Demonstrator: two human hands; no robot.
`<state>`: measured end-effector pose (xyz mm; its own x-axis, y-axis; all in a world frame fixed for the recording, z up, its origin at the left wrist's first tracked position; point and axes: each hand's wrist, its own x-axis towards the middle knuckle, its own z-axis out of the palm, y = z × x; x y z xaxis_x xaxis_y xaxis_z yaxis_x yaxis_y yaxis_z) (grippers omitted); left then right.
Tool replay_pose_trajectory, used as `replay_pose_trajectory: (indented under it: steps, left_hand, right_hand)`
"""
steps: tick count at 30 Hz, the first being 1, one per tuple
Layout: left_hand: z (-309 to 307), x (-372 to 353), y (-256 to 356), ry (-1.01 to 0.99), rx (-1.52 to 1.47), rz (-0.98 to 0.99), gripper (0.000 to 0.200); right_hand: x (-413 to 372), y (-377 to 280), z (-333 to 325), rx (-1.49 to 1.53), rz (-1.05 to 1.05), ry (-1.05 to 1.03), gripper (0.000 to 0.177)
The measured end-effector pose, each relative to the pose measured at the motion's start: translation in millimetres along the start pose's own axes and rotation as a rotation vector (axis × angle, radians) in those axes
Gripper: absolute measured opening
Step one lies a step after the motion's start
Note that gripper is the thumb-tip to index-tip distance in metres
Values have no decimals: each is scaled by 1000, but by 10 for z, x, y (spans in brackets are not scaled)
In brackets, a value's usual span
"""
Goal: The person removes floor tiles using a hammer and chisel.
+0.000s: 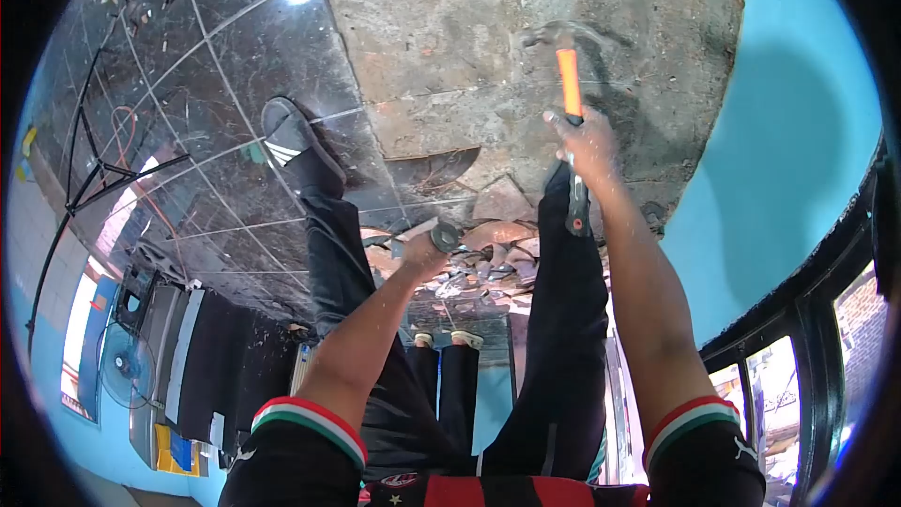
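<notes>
My right hand (591, 145) is wrapped round the grip of a claw hammer (569, 80) with an orange and black handle. The hammer's metal head points away from me, above bare, rough concrete. Lower and to the left, my left hand (424, 255) is closed on a dark, round-topped tool (445, 237); its lower part is hidden. Broken tile pieces (502, 237) lie in a heap beside and beneath this hand. A larger loose tile shard (502, 199) rests just beyond the heap.
Dark floor tiles (249, 66) cover the left, bordering the exposed concrete (450, 56). My shoe (296, 136) stands on the tiles. A blue wall (779, 150) rises at right, above a black-framed window (798, 357). A thin black stand (99, 169) and a fan (125, 363) are at left.
</notes>
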<state>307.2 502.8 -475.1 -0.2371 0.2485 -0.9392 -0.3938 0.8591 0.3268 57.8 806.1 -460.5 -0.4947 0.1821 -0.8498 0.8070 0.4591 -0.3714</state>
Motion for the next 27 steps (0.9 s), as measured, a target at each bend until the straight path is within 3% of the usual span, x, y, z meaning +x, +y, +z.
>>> replay_pose_trajectory:
  steps: [2, 4, 7, 9, 11, 14, 17, 20, 22, 25, 27]
  left_hand:
    - [-252, -351, 202, 61, -9, 107, 29]
    - [-830, -788, 742, 71, -98, 19, 27]
    - [-850, -1084, 686, 172, -167, 118, 27]
    - [-852, -1185, 612, 235, -296, 131, 28]
    - [-918, -1202, 647, 276, -525, 71, 28]
    - [-886, -1129, 574, 274, -455, -32, 27]
    - [-1007, -1098, 648, 207, -382, -102, 31]
    - [-927, -1067, 564, 110, -254, -43, 33]
    - [-1130, -1168, 604, 199, -331, -2, 32]
    - [-1258, -1221, 506, 214, -376, -26, 35]
    - [-1250, -1227, 345, 198, -327, -70, 42]
  right_hand:
    - [185, 167, 155, 161, 53, 35, 38]
    - [390, 389, 314, 257, 61, 108, 34]
    - [511, 704, 529, 274, 62, 125, 36]
    - [628, 1319, 734, -141, -299, 197, 39]
    - [230, 1007, 811, -346, -152, 221, 39]
    - [-209, 1060, 1036, -453, -142, 128, 49]
    - [-664, 1005, 1249, -532, -136, -30, 44]
    - [-1054, 1086, 1561, -420, -442, 28, 35]
    - [-1227, 1096, 1706, -552, 45, -206, 33]
    - [-1330, 985, 1664, -607, 230, -367, 46]
    - [-1423, 743, 1466, -619, 170, -521, 56]
